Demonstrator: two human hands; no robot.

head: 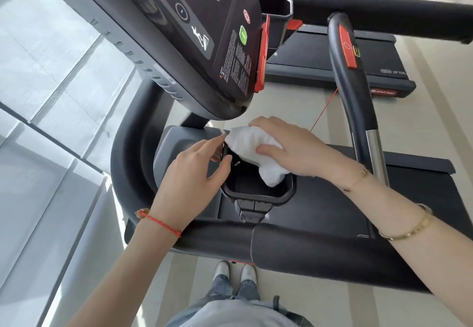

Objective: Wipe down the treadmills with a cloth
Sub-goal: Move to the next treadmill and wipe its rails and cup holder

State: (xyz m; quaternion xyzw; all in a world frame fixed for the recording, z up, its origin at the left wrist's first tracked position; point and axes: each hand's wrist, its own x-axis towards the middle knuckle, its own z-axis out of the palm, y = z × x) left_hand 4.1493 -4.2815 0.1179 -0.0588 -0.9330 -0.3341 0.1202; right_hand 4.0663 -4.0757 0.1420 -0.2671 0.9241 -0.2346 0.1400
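Pale striped floor (294, 106) carrying everything here — near treadmill (320, 214) planted right on it, second treadmill (332, 63) parked further back, plus a pair of light sneakers (234, 273) standing just behind the near one.

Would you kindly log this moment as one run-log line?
step: wiping cup holder | right hand: grips white cloth at holder rim | left hand: touches rim | console: not being wiped
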